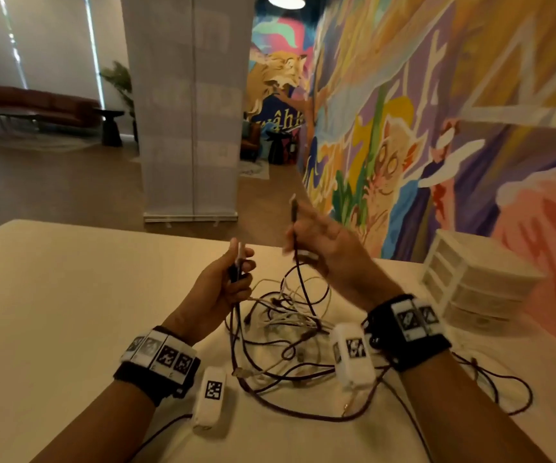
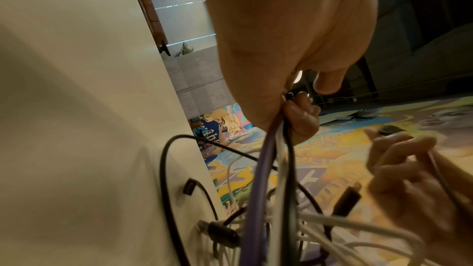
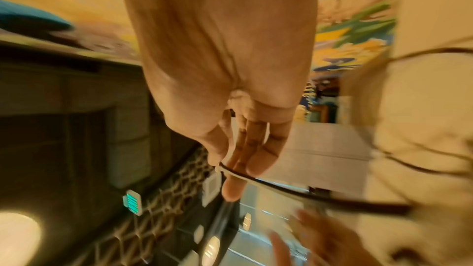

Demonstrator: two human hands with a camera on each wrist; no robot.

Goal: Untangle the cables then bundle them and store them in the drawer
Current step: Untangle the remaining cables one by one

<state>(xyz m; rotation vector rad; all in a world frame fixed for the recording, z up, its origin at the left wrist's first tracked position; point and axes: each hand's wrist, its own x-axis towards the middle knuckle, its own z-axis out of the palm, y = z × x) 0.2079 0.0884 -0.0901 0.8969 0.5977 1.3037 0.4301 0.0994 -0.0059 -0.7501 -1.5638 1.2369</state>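
Note:
A tangle of dark and white cables (image 1: 290,315) lies on the cream table (image 1: 52,312) between my arms. My left hand (image 1: 233,275) is raised over the pile and grips several cable ends (image 2: 271,149), a purple, a white and a dark one, in a fist. My right hand (image 1: 306,238) is lifted higher, to the right. It pinches a dark cable (image 1: 298,259) (image 3: 281,187) just below its plug (image 1: 294,208), which points up. From that pinch the cable drops into the pile. The white drawer unit (image 1: 477,282) stands at the table's right edge with its drawers closed.
Loose dark cable loops (image 1: 503,392) trail over the table at the right, near my right forearm. The table's far edge is close behind the hands. A painted wall (image 1: 437,111) runs along the right, behind the drawer unit. A white pillar (image 1: 189,105) stands beyond the table.

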